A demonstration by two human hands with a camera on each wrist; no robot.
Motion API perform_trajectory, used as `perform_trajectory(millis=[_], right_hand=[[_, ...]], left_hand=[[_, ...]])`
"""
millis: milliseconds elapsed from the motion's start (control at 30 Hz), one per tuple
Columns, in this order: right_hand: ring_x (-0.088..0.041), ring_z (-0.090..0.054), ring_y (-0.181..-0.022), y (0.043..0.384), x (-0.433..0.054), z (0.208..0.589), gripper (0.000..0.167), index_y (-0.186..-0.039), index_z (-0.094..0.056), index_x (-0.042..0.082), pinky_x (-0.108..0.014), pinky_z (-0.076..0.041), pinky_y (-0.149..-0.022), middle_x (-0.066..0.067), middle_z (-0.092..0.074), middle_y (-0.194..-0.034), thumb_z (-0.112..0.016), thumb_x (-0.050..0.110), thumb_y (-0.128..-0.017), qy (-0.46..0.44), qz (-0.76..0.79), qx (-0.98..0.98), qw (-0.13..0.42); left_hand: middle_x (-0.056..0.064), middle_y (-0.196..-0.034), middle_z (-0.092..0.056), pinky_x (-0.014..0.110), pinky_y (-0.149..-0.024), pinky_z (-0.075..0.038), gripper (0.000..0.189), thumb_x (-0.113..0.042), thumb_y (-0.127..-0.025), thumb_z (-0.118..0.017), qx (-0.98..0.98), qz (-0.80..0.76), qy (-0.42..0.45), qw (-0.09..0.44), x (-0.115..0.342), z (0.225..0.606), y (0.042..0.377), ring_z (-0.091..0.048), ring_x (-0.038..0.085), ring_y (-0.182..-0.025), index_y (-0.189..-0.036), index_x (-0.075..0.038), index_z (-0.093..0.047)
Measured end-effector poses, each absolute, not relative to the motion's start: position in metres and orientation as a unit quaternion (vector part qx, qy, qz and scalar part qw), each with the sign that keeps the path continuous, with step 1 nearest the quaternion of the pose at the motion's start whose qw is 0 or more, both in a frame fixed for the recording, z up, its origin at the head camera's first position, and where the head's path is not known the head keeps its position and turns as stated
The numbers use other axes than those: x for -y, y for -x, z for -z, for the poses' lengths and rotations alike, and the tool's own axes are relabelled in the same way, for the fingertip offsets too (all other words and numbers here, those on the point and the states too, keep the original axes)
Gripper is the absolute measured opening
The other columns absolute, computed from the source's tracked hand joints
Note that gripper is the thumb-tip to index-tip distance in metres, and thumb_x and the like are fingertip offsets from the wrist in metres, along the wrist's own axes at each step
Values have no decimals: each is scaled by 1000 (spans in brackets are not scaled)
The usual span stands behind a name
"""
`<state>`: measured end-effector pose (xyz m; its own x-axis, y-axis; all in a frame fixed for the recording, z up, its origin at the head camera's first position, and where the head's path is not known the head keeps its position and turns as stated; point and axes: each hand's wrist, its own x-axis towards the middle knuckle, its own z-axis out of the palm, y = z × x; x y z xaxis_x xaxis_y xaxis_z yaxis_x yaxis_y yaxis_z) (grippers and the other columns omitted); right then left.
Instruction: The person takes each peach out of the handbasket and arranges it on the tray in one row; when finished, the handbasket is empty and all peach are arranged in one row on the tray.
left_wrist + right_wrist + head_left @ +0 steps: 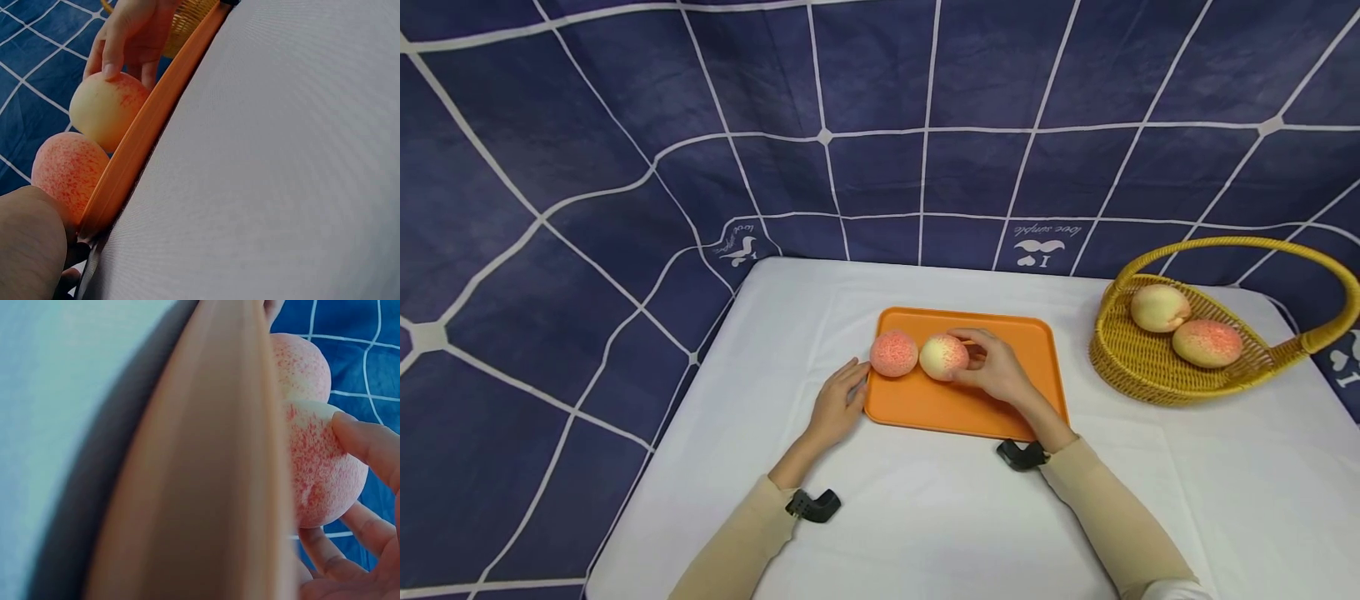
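Note:
An orange tray (955, 415) lies on the white table, and two peaches sit side by side on its left half. My right hand (997, 367) holds the pale yellow peach with a red blush (943, 357) from its right side, thumb on the near side and fingers on the far side. In the right wrist view the thumb (369, 442) presses that peach's skin. Just left of it is the pinker, speckled peach (893, 353). My left hand (837, 406) rests at the tray's left edge with loosely extended fingers, close beside the pink peach.
A yellow wicker basket (1123, 379) with a tall arched handle stands right of the tray. Inside it lie a pale peach (1160, 308) and a longer, red-blushed fruit (1207, 343). A dark blue cloth (880, 179) with white lines hangs behind the table.

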<state>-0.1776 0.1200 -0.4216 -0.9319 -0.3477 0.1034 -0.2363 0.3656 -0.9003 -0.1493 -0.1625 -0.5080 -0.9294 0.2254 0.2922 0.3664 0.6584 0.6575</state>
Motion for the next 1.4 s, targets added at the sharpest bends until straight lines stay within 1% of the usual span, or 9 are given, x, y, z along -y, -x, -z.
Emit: perform_trajectory(millis=[200,333,500,633,800,933,1233,1400], right_hand=[[-46,-58,-114,178,-119,421,66,-135,-51,-8,-51,-54,-92,-28,-53,-132,-79,-6,-75,185,539,-820,54],[-45,-59,-114,177,-120,421,67,-136,-50,-9,-50,-55,-91,-28,-54,-129,-79,-6,-76,187,531,-825,51],[-45,-58,-115,188,-124,444,71,-139,-50,-5,-51,-55,-91,-27,-53,-129,-80,-4,-75,181,532,-825,52],[-42,-58,-116,196,-127,458,73,-140,-50,0,-47,-55,-91,-24,-54,-132,-83,0,-74,181,540,-821,47],[-39,-60,-113,197,-129,460,72,-138,-53,4,-42,-57,-91,-20,-55,-131,-84,6,-73,183,545,-817,41],[-38,-61,-112,196,-129,459,69,-137,-55,6,-40,-57,-90,-20,-56,-131,-84,8,-75,180,543,-819,39],[-38,-63,-111,197,-129,460,66,-135,-55,6,-42,-57,-90,-20,-58,-131,-84,9,-75,171,544,-820,49],[-42,-61,-113,195,-127,456,67,-137,-52,0,-48,-55,-92,-24,-55,-135,-81,2,-77,169,548,-817,58]], left_hand=[[15,-140,-56,52,-116,-33,41,-10,-97,-55,906,382,161,88,163,507,149,-43,33,-139,-136,2,-54],[15,-141,-56,53,-116,-32,41,-10,-97,-55,905,383,161,88,162,507,149,-43,33,-139,-137,2,-54],[15,-140,-56,53,-116,-33,41,-10,-97,-55,905,383,160,90,162,507,149,-44,33,-139,-136,2,-55],[15,-140,-56,53,-116,-33,41,-10,-97,-55,905,383,161,90,162,507,148,-44,33,-139,-136,2,-54],[15,-140,-57,52,-116,-33,41,-10,-97,-55,906,380,164,93,162,508,149,-44,33,-138,-136,2,-55],[16,-139,-57,53,-116,-33,40,-10,-97,-56,905,380,163,95,163,508,149,-45,33,-138,-135,2,-55],[16,-139,-58,52,-116,-33,40,-10,-96,-56,905,380,164,96,163,509,149,-45,33,-138,-135,3,-56],[16,-139,-57,53,-115,-33,40,-10,-97,-56,904,381,165,98,163,509,149,-45,33,-138,-135,3,-56]])
